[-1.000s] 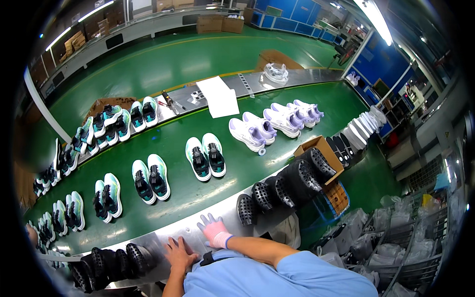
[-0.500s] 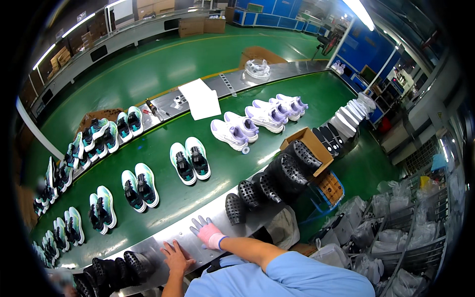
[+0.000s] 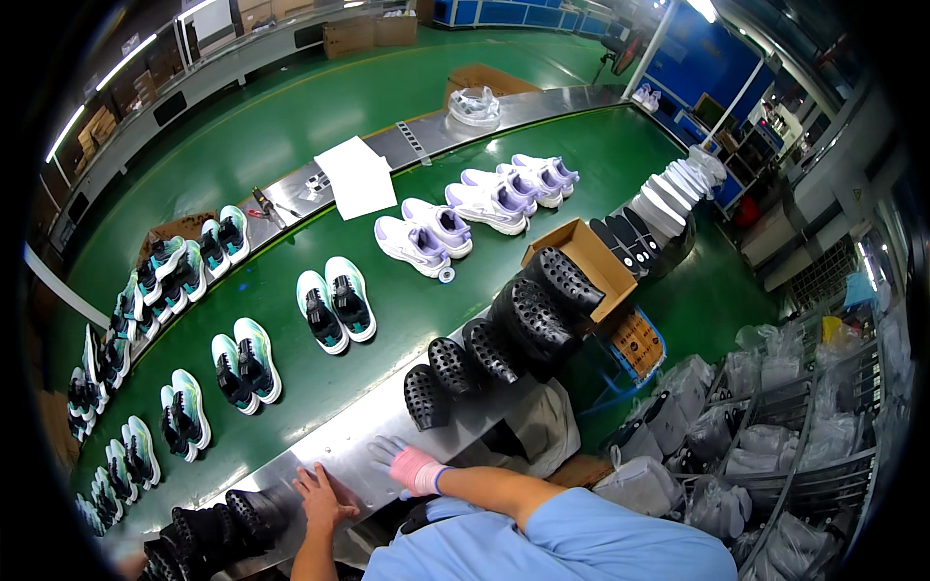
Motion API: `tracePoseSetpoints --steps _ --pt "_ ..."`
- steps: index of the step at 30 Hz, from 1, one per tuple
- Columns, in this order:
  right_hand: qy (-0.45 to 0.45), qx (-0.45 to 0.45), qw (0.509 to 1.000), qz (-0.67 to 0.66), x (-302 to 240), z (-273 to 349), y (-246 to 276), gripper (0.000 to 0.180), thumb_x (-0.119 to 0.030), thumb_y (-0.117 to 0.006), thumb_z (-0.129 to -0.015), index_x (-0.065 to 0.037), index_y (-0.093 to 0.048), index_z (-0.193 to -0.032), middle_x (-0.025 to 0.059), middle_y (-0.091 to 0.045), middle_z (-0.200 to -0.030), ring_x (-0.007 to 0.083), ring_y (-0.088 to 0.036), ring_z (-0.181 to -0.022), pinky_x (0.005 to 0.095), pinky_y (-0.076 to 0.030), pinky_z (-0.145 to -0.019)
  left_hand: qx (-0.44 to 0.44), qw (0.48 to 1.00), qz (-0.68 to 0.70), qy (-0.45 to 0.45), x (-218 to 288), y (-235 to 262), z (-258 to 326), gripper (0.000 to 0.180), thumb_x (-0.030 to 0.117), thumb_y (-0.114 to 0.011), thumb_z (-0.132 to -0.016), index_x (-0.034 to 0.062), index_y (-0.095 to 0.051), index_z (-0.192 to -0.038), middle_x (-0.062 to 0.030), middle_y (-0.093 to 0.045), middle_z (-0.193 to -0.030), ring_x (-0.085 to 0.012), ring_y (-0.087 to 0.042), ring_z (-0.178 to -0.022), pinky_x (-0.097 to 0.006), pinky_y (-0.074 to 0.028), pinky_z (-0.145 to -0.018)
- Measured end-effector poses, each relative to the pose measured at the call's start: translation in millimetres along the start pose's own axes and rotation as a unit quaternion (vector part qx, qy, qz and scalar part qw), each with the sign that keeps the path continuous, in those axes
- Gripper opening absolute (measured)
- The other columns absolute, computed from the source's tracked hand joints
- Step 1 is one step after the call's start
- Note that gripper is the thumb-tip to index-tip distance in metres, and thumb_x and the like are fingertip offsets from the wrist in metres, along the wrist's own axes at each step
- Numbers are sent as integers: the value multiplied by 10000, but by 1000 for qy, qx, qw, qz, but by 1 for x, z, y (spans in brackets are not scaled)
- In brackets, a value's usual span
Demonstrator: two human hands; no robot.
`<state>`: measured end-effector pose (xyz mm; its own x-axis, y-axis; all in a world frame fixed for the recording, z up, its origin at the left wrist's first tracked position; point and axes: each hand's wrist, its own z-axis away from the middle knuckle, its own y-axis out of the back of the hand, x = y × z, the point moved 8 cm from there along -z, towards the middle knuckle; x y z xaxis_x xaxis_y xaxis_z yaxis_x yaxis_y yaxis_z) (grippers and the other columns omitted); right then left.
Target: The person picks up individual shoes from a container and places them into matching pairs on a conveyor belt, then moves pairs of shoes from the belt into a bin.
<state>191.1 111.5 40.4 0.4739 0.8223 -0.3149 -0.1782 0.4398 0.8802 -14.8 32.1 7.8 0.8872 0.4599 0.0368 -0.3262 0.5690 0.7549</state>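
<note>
Work is seemingly waiting — left hand (image 3: 325, 500) and gloved right hand (image 3: 411, 468) are resting empty, fingers spread, on the ledge (image 3: 339, 441) — any grasp is calling for lifting first.

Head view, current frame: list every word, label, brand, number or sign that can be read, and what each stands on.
No words or numbers are clear enough to quote.
Orange-brown panel: dark print, too small to read.
Yellow mark on the grey machine: too small to read.
Round tag by the white shoes: no print readable.
Metal ledge: no writing seen.
</note>
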Motion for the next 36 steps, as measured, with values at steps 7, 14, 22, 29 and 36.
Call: tracePoseSetpoints --steps 7,14,22,29,36 --pt "6 -5 1000 -7 0 2 1 974 -511 -788 -787 -72 -389 -1560 227 -217 -1677 415 -192 -1550 528 -177 -1252 21 1000 5 -1 0 3 3 1489 361 -1017 -467 159 -133 -1648 -249 -16 -1697 -521 -99 -1540 -633 -415 -1103" --pt "3 -9 1000 -4 -2 -1 -1 975 -502 -785 -798 -63 -376 -1566 218 -211 -1680 415 -167 -1560 534 -163 -1256 8 1000 -3 7 4 12 10 1481 351 -1007 -482 180 -116 -1653 -234 -19 -1701 -505 -101 -1545 -591 -415 -1127" --pt "1 -18 1000 -2 -2 -2 1 969 -501 -778 -806 -65 -369 -1568 220 -212 -1678 421 -158 -1559 526 -148 -1262 20 1000 6 8 2 11 9 1482 363 -1011 -471 205 -130 -1653 -234 -34 -1701 -508 -111 -1543 -584 -428 -1117" --pt "0 -14 1000 -9 0 -2 -2 954 -500 -771 -817 -71 -368 -1567 232 -232 -1667 426 -167 -1555 529 -148 -1261 29 1000 6 7 4 9 8 1462 353 -1015 -473 222 -155 -1648 -232 -39 -1701 -510 -120 -1541 -602 -453 -1088" --pt "4 -9 1000 -7 -3 -9 -2 950 -509 -786 -802 -85 -398 -1558 252 -250 -1656 442 -189 -1548 531 -163 -1262 32 999 13 6 1 12 10 1411 364 -1004 -504 254 -175 -1640 -227 -57 -1700 -524 -142 -1532 -666 -426 -1081"
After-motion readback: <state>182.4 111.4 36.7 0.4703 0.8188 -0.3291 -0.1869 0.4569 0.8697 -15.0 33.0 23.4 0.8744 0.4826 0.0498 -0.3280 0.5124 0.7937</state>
